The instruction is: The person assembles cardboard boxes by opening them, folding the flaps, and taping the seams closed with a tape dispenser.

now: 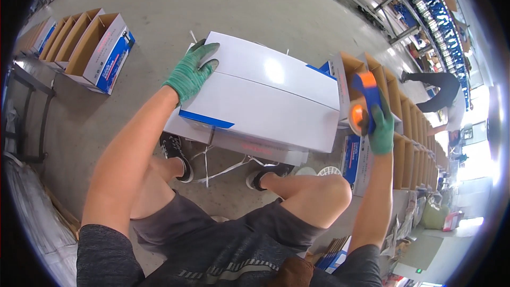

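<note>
In front of my knees lies a white cardboard box (260,93) with blue corners, its two top flaps folded down and meeting along a seam. My left hand (194,72), in a green glove, rests on the box's left end with its fingers apart, pressing the top near the seam. My right hand (381,130), also gloved in green, grips a blue and orange tape dispenser (367,93) just beyond the box's right end. A roll of tape (357,117) sits in the dispenser, which is slightly blurred. Below the box, white strapping (229,168) trails across the floor.
Open cardboard boxes stand in rows at the left (95,48) and right (404,111). A dark metal frame (32,111) is at the left edge. Another person (443,93) bends over beside the right row. Shelving with blue items (430,5) runs along the far right.
</note>
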Tool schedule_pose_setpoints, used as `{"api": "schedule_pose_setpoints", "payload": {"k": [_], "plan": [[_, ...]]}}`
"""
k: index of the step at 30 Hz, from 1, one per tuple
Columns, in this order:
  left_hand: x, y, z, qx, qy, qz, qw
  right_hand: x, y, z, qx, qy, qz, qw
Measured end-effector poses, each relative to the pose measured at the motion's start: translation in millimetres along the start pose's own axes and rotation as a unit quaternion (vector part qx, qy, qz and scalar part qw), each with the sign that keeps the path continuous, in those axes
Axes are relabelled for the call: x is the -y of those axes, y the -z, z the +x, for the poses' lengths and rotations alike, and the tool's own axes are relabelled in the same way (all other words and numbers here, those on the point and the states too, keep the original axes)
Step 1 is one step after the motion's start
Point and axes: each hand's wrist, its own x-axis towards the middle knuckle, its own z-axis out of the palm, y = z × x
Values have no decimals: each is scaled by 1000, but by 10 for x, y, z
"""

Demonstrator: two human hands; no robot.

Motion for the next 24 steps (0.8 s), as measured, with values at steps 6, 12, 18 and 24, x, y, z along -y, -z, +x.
{"api": "schedule_pose_setpoints", "payload": {"k": [6, 12, 18, 24], "plan": [[-44, 13, -37, 5, 44, 13, 999, 868, -1423, 671, 291, -8, -102, 951], [-36, 30, -30, 14, 26, 6, 1000, 806, -1637, 807, 356, 26, -198, 913], [-182, 157, 26, 44, 49, 65, 996, 745, -1545, 822, 378, -85, -199, 900], [-732, 116, -91, -55, 64, -125, 989, 725, -1533, 827, 375, -63, -183, 907]]}}
